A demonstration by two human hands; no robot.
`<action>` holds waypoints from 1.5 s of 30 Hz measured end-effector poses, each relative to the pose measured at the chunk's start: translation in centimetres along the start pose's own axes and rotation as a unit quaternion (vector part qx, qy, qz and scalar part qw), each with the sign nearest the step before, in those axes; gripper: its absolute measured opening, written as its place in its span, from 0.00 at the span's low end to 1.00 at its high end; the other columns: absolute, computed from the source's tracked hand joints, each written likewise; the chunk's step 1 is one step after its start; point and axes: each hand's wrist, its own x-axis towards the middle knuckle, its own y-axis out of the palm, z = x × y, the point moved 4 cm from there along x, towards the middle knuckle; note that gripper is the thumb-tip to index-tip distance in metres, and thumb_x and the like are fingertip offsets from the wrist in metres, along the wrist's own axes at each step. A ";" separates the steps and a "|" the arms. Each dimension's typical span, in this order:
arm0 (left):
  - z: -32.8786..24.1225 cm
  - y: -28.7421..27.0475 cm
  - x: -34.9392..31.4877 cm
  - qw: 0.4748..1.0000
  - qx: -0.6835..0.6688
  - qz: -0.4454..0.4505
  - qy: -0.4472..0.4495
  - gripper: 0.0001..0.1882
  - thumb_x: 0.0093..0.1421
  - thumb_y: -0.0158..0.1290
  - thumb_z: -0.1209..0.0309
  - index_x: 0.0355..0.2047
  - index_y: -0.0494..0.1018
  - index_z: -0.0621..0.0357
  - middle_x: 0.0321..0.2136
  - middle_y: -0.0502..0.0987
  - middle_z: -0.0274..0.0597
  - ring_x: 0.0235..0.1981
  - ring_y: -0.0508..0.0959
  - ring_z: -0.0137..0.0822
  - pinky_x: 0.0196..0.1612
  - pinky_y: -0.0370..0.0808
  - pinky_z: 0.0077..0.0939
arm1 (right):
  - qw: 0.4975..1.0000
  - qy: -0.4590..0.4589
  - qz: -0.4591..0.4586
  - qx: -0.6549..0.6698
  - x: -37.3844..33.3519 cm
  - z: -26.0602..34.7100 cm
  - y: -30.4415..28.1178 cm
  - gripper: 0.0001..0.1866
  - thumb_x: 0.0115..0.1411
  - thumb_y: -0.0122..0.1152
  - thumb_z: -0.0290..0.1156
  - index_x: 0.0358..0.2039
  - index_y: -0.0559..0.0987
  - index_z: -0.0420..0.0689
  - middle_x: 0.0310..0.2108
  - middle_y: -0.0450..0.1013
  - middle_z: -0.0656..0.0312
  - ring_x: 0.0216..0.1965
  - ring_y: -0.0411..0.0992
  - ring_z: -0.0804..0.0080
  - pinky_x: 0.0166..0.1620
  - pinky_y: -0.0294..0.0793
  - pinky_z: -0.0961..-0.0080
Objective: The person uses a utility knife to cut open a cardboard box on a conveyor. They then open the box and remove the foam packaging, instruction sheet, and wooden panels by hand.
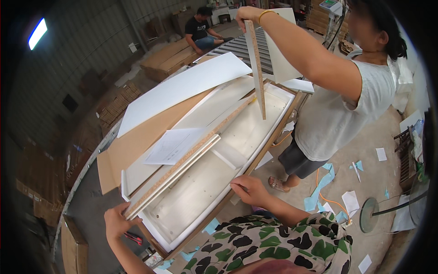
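At the near left end of a long open carton [273, 137], my left hand [119, 220] grips the end of a long white particleboard panel [182, 163] standing on edge, with thin white strips [212, 142] alongside it. My right hand [250, 191] has its fingers curled at the carton's near rim, against the white foam lining [207, 218]. Inside the carton lie white panels and a short white crosspiece [229, 154]. A printed paper sheet [174, 146] rests on the panels behind the board. Across from me, a co-worker's hand [248, 17] holds another particleboard panel [255, 68] upright over the carton's far end.
A wide white panel [182, 93] lies over the brown carton flap [108, 171]. Beyond is a roller conveyor [237, 48], with another person [200, 29] seated near flat cartons. A red utility knife [133, 238] lies by my left forearm. Paper and blue scraps [319, 189] litter the floor.
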 end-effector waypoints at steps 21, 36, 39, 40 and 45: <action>-0.3 0.0 -0.5 1.000 0.005 -0.011 -0.008 0.36 0.24 0.74 0.64 0.39 0.79 0.66 0.31 0.82 0.53 0.33 0.83 0.47 0.40 0.77 0.32 | 0.999 0.041 0.029 0.019 0.5 -1.3 1.1 0.04 0.58 0.61 0.28 0.34 0.79 0.42 0.28 0.75 0.56 0.26 0.75 0.59 0.30 0.74 0.70; -0.5 0.1 -0.6 1.000 0.000 -0.019 -0.004 0.35 0.24 0.74 0.68 0.38 0.80 0.65 0.32 0.82 0.52 0.33 0.82 0.47 0.39 0.76 0.32 | 0.999 0.015 0.034 -0.018 0.5 -0.8 1.3 0.04 0.58 0.61 0.27 0.34 0.78 0.42 0.29 0.75 0.56 0.27 0.75 0.60 0.30 0.74 0.71; -0.5 0.1 -0.5 1.000 0.001 -0.017 -0.005 0.35 0.24 0.74 0.67 0.38 0.80 0.64 0.32 0.82 0.52 0.33 0.82 0.47 0.39 0.76 0.33 | 0.999 0.014 0.033 -0.020 0.4 -0.9 1.4 0.04 0.58 0.61 0.28 0.34 0.78 0.42 0.29 0.75 0.56 0.27 0.75 0.60 0.30 0.74 0.71; -0.5 0.1 -0.5 1.000 0.003 -0.014 -0.010 0.35 0.24 0.74 0.67 0.38 0.80 0.64 0.32 0.82 0.52 0.33 0.82 0.47 0.40 0.76 0.33 | 0.999 0.013 0.030 -0.017 0.4 -0.9 1.4 0.04 0.58 0.61 0.28 0.34 0.78 0.42 0.29 0.75 0.56 0.27 0.75 0.60 0.30 0.74 0.71; -0.3 0.1 -0.6 1.000 0.007 -0.020 -0.007 0.35 0.24 0.74 0.66 0.38 0.80 0.64 0.32 0.82 0.53 0.34 0.82 0.47 0.40 0.76 0.33 | 0.999 0.003 0.030 -0.011 0.2 -1.1 1.9 0.05 0.58 0.61 0.28 0.34 0.78 0.42 0.29 0.75 0.56 0.27 0.75 0.60 0.31 0.75 0.71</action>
